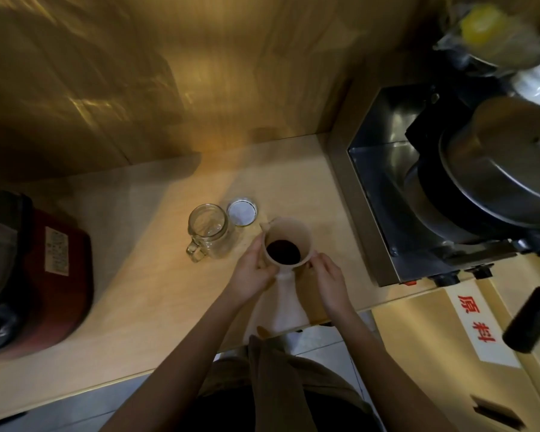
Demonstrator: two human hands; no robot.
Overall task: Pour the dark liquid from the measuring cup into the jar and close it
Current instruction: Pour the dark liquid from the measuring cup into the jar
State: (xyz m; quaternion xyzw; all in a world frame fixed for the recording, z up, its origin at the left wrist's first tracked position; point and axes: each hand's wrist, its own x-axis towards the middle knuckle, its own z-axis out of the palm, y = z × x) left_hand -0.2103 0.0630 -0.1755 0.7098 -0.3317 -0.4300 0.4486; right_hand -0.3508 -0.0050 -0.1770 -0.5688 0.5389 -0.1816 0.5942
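A: What do the hands hold?

B: The left hand (252, 269) is curled against the left side of the measuring cup (286, 241), its fingers closed on the wall. The right hand (326, 274) touches the right side near the handle, fingers bent, but I cannot tell if this grip is really closed on the cup or only resting there. The cup stands upright, or nearly so, on the tabletop (144, 291).

A: And the liquid?

B: The dark liquid (283, 251) is in the bottom of the cup. So I judge that the pouring has not begun.

A: Where is the jar?

B: The jar (208, 233), clear glass with a handle, stands just left of the cup, apart from it. It looks empty and open. Its lid (242, 212) lies behind the cup and just right of the jar's mouth, flat on the tabletop, the pale inside facing up.

A: What is left, then?

B: Nearly everything, I think: lift the cup, tip it over the jar, then put on the lid.

A: Any writing?

B: Right of the cup, beyond a steel machine (449, 188), a white label (480, 327) carries two red Chinese characters, 原料. Far left of the cup, a red appliance (41, 275) has a white sticker, but its print is too small to read.
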